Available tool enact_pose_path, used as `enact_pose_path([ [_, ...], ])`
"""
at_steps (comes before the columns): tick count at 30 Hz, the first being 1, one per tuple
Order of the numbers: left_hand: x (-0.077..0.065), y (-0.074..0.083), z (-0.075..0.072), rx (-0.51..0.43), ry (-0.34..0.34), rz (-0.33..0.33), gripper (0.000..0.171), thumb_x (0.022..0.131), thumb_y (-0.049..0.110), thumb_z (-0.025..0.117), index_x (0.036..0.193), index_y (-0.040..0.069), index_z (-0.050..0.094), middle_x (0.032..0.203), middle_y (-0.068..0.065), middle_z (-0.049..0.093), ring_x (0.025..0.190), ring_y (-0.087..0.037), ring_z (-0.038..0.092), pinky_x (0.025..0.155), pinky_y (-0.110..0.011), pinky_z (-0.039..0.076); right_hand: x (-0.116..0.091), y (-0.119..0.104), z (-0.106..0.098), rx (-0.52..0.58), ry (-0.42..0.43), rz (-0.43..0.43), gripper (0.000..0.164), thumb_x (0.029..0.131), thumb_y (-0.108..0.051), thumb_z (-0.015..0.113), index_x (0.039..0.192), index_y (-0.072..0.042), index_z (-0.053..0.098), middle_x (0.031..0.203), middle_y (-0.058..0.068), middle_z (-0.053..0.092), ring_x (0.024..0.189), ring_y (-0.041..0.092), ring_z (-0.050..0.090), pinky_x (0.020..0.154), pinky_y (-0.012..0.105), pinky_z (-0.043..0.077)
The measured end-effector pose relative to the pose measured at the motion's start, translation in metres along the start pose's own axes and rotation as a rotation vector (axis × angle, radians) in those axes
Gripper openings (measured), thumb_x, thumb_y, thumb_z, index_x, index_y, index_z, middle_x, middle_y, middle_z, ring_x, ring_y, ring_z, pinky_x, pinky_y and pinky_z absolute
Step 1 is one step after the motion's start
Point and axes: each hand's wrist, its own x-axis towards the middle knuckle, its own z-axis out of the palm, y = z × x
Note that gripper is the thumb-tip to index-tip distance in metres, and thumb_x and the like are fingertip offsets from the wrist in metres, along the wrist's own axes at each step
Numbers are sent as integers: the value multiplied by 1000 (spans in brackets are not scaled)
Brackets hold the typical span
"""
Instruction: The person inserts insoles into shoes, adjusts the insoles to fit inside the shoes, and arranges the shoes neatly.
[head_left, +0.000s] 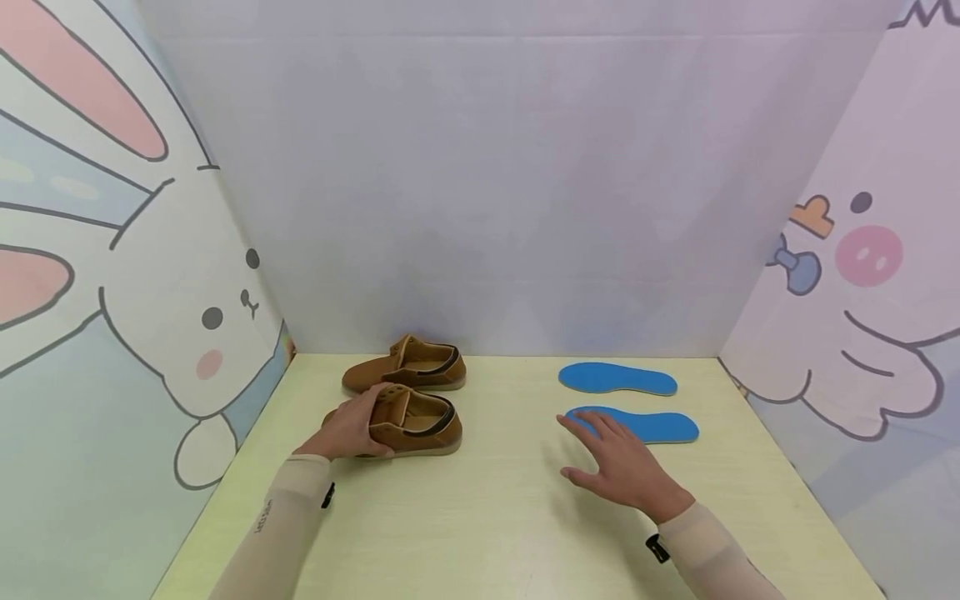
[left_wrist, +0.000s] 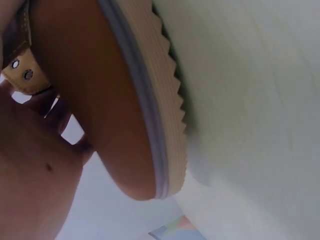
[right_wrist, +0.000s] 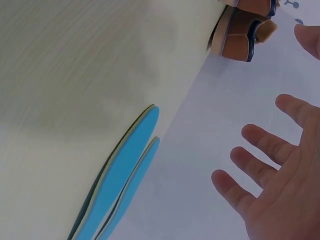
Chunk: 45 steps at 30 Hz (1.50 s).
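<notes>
Two brown shoes lie on their soles at the left of the table, toes pointing left. My left hand (head_left: pixel 351 427) grips the near shoe (head_left: pixel 438 435) across its front, thumb on the near side and fingers over the top. In the left wrist view this shoe (left_wrist: pixel 95 85) shows a pale, ridged sole edge and an eyelet flap. Just behind it stands the far shoe (head_left: pixel 367 372). At the right, my right hand (head_left: pixel 622 468) hovers with spread fingers, overlapping the near blue insole (head_left: pixel 663 427) and holding nothing. The far blue insole (head_left: pixel 615 377) lies flat behind that one.
A pale wooden table (head_left: pixel 480 517) carries everything. The grey back wall (head_left: pixel 510 208) rises right behind the far shoe and far insole. Side panels with a cartoon rabbit (head_left: pixel 187 317) and a cartoon pig (head_left: pixel 832 325) border the table left and right.
</notes>
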Motion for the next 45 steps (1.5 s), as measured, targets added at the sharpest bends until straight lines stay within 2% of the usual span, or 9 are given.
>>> enact_pose_path([
  [4, -1, 4, 8, -24, 1, 13, 123, 61, 53, 96, 156, 15, 28, 144, -14, 49, 121, -34, 54, 95, -57, 48, 0, -1, -1, -6, 8, -1, 73, 92, -58, 67, 153, -23, 48, 145, 11, 52, 132, 34, 49, 101, 62, 44],
  [7, -1, 13, 13, -42, 11, 37, 121, 62, 52, 96, 155, 13, 30, 141, -13, 51, 121, -33, 54, 95, -55, 48, 1, -1, -1, -12, 19, -3, 72, 92, -58, 67, 153, -24, 48, 144, 10, 52, 131, 34, 50, 102, 61, 44],
  [12, 7, 39, 19, -28, 18, 59, 119, 61, 53, 96, 154, 15, 32, 139, -9, 52, 120, -29, 54, 94, -51, 49, 2, -1, -3, -16, 22, -5, 72, 92, -58, 67, 153, -25, 48, 144, 9, 53, 131, 32, 50, 102, 60, 44],
  [19, 30, 78, 34, 16, -2, 123, 117, 64, 56, 93, 155, 14, 33, 143, -6, 52, 124, -25, 53, 94, -47, 51, 2, -2, -6, -23, 31, 5, 72, 92, -58, 68, 152, -24, 49, 145, 11, 53, 132, 35, 49, 103, 61, 42],
  [26, 43, 105, 53, 52, -43, 210, 115, 66, 55, 92, 154, 11, 34, 139, -6, 54, 122, -25, 54, 96, -47, 50, 3, -4, -6, -21, 30, 4, 72, 92, -60, 66, 153, -27, 47, 145, 11, 53, 132, 35, 49, 104, 61, 42],
  [29, 46, 114, 61, 69, -61, 222, 113, 66, 54, 92, 154, 12, 34, 137, -4, 55, 121, -24, 55, 96, -45, 51, 2, -5, -4, -16, 36, 2, 72, 92, -59, 67, 153, -26, 47, 143, 10, 53, 131, 34, 50, 103, 61, 42],
  [35, 48, 118, 75, 82, -73, 213, 111, 67, 53, 92, 154, 18, 33, 135, -3, 55, 118, -21, 56, 94, -43, 52, 0, -7, 1, 3, 33, -3, 72, 93, -58, 67, 154, -27, 46, 143, 10, 53, 131, 33, 50, 101, 62, 44],
  [42, 45, 115, 79, 78, -75, 204, 111, 66, 51, 93, 153, 20, 30, 132, -5, 54, 117, -23, 55, 95, -44, 51, 0, -10, 1, 4, 12, 11, 72, 92, -57, 68, 153, -24, 48, 145, 10, 52, 132, 34, 50, 101, 62, 44],
  [45, 43, 116, 78, 74, -90, 204, 115, 68, 54, 92, 155, 21, 26, 136, -6, 53, 123, -25, 52, 102, -47, 46, 2, -11, 2, 3, 9, 7, 72, 92, -53, 70, 153, -25, 48, 144, 10, 53, 132, 35, 50, 101, 62, 43],
])
